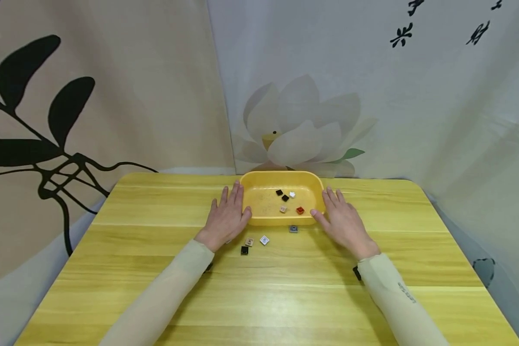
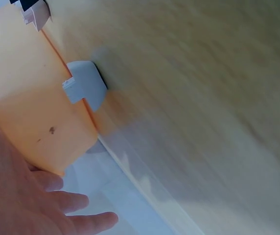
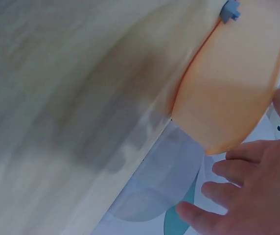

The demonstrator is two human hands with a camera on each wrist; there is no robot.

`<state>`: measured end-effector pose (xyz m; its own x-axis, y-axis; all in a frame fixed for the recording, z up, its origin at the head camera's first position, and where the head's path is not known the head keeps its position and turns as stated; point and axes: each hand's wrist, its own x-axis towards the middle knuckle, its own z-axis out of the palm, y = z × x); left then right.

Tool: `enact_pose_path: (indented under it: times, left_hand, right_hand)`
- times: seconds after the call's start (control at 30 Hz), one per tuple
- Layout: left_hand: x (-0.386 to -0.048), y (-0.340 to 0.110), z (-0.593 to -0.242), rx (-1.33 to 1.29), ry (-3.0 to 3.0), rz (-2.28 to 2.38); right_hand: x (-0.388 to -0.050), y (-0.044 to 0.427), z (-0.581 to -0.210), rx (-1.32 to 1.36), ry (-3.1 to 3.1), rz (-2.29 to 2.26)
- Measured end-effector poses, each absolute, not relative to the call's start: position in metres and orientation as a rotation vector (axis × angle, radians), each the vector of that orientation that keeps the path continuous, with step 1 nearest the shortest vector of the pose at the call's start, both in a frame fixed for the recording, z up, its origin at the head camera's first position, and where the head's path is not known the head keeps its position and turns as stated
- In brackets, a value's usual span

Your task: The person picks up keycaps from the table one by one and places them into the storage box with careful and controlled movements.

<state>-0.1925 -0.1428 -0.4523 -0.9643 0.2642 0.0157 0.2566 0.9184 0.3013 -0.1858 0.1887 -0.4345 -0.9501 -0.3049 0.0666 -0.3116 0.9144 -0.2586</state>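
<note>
A shallow yellow plastic tray (image 1: 259, 221) sits at the table's back edge, between both hands. My left hand (image 1: 226, 218) lies along its left end, fingers straight, the thumb near the front corner. At the opposite end my right hand (image 1: 342, 221) has its fingers extended and its thumb by the front rim. Inside the tray are several small pieces that look like keycaps, among them a red one (image 1: 300, 210) and a white one (image 1: 291, 195). A grey keycap (image 1: 293, 229) lies just before the tray's front wall.
On the wooden table (image 1: 285, 298), nearer me, lie a white keycap (image 1: 265, 240), a beige one (image 1: 249, 242) and a black one (image 1: 244, 250). Another piece is partly hidden by my left hand. A printed curtain (image 1: 164, 86) hangs right behind the table's back edge.
</note>
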Motion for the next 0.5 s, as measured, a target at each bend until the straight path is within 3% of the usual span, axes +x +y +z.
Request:
enact_pose_path:
  times: [0.5]
  left_hand:
    - [-0.1940, -0.1513, -0.4431, 0.424, 3.044, 0.571]
  right_hand:
    - [-0.1841, 0.1883, -0.4390, 0.494, -3.121, 0.460]
